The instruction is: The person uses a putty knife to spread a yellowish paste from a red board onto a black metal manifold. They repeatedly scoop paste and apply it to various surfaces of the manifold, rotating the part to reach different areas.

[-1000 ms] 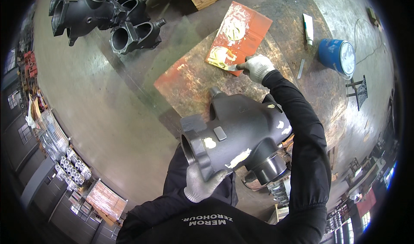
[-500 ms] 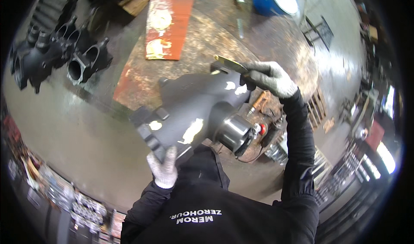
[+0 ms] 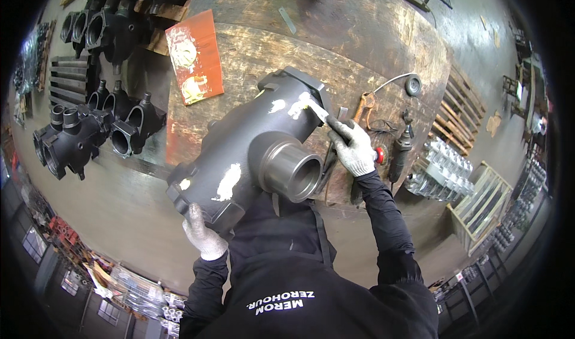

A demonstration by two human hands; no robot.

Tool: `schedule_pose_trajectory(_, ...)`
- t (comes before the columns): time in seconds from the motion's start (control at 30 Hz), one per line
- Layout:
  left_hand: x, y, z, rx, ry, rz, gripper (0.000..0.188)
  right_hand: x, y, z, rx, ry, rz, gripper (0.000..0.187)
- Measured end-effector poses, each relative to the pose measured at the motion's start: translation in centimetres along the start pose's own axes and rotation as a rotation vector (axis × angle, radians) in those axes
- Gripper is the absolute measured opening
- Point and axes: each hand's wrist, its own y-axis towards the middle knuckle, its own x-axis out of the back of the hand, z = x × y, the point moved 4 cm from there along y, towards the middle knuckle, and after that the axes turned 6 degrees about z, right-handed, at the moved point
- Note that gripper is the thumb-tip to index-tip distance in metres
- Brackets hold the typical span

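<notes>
Since a second ago I have turned the casting (image 3: 251, 147) so that its flanged end points up and away and its round side port faces me, and my right hand (image 3: 353, 147), then out at the red sheet (image 3: 194, 57), has come back to the casting's upper end. My left hand (image 3: 202, 234) is gloved and cups the lower flange from beneath, fingers curled shut on its edge. My right arm bends in from the right, the gloved fingers closed around a putty knife (image 3: 320, 112) whose blade touches a white patch of filler near the top flange. The casting sits tilted between my chest and the round, worn wooden surface (image 3: 359, 39), its upper end over the surface's near edge. An angle grinder (image 3: 400, 150) and pliers (image 3: 363, 106) lie just beside my right hand. More dark castings (image 3: 90, 135) stand on the concrete floor (image 3: 108, 201) to my left, and pallets (image 3: 458, 114) to the right.
</notes>
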Motion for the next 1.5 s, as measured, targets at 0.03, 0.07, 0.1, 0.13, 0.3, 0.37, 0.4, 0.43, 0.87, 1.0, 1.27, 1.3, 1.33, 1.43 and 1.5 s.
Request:
schedule_pose_trajectory(0.03,-0.2,0.0,-0.2,0.019,0.019,-0.022,0.056,-0.2,0.1,0.1,0.031,-0.017,-0.034,0.037)
schedule_pose_trajectory(0.07,-0.4,0.1,-0.4,0.011,0.011,-0.030,0.056,-0.5,0.3,0.2,0.065,-0.034,-0.068,0.037)
schedule_pose_trajectory(0.1,-0.5,0.1,-0.6,0.012,0.001,-0.039,0.057,-0.8,0.4,0.1,0.047,-0.008,-0.074,0.037)
schedule_pose_trajectory(0.13,-0.7,0.2,-0.7,0.001,-0.007,-0.034,0.057,-1.1,0.6,0.2,0.058,-0.012,-0.070,0.037)
schedule_pose_trajectory(0.3,-0.6,0.3,-0.5,0.030,-0.035,-0.026,0.060,-1.3,-0.2,0.9,0.118,0.006,-0.058,0.036)
schedule_pose_trajectory(0.37,-0.5,0.4,-0.5,0.031,-0.024,-0.027,0.061,-1.2,-0.5,0.8,0.079,0.076,-0.010,0.034)
schedule_pose_trajectory(0.4,-0.5,0.4,-0.5,0.029,-0.022,-0.023,0.062,-1.0,-0.4,0.7,0.088,0.060,-0.049,0.034)
schedule_pose_trajectory(0.43,-0.4,0.5,-0.4,0.029,-0.027,-0.029,0.062,-0.8,-0.2,0.6,0.086,0.048,-0.074,0.034)
schedule_pose_trajectory(0.87,0.3,0.7,0.0,0.066,-0.053,-0.038,0.054,-1.1,0.9,1.7,0.063,0.071,-0.006,0.037)
schedule_pose_trajectory(1.0,-0.9,0.1,-1.0,0.006,-0.072,0.007,0.054,-0.9,0.7,3.2,0.090,-0.004,0.024,0.039)
schedule_pose_trajectory(1.27,-1.0,0.4,-1.2,0.046,-0.072,-0.039,0.056,-0.6,-0.3,3.8,0.176,-0.063,0.058,0.036)
schedule_pose_trajectory(1.3,-1.2,0.4,-1.3,0.031,-0.123,0.034,0.056,-0.6,-0.2,3.7,0.224,-0.158,0.032,0.045)
schedule_pose_trajectory(1.33,-0.9,0.5,-1.1,0.069,-0.101,0.004,0.056,-0.5,-0.1,3.2,0.204,-0.178,0.015,0.044)
schedule_pose_trajectory(1.43,-0.9,0.5,-1.3,0.090,-0.077,0.018,0.058,0.0,0.3,1.9,0.171,-0.191,-0.080,0.045)
schedule_pose_trajectory(1.5,-1.2,0.4,-1.7,0.030,-0.005,0.019,0.059,0.0,0.3,1.3,0.092,-0.182,-0.093,0.041)
